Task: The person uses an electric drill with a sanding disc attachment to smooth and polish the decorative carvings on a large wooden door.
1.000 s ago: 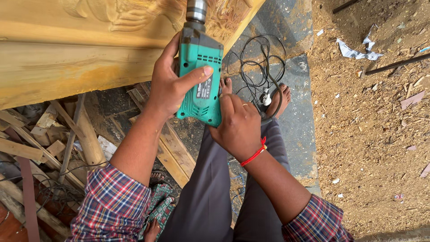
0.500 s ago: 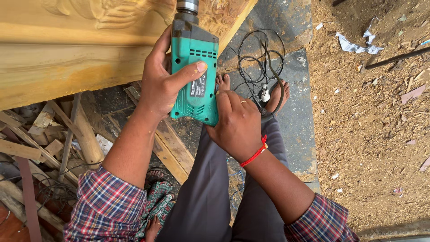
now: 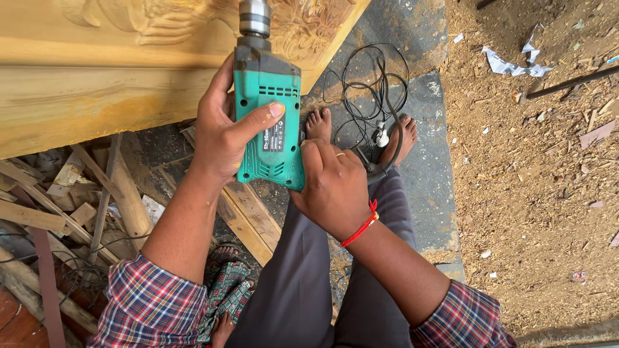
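Both hands grip a green drill (image 3: 267,122) pointed at a carved wood panel (image 3: 116,58).

The left hand (image 3: 222,132) wraps the drill's body, fingers closed round it, thumb across the top face. The right hand (image 3: 335,187) closes on the handle at the rear, fingers curled tight. The metal chuck (image 3: 255,17) meets the panel's carved edge. A black cord (image 3: 371,90) lies coiled on the stone slab (image 3: 429,161) by the bare feet; wood scraps (image 3: 71,193) pile at left.

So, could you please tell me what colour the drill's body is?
Teal green, the electric drill shows best in the head view.
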